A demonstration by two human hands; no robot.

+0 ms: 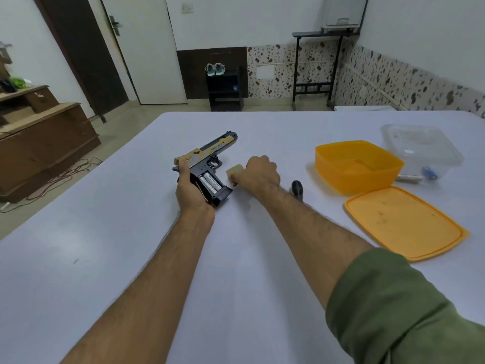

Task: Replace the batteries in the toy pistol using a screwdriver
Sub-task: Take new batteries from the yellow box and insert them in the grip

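Left grip (190, 187) curled, right grip (258, 174) pinching.

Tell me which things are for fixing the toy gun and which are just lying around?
For the job: toy pistol, batteries in its grip, tan battery cover, black screwdriver handle.

Just lying about: orange tub, orange lid, clear box, shoes.

A home bedroom — white-sheeted bed (131, 258), wooden dresser (44, 137), shoes (215, 69) on a small rack (224, 90).
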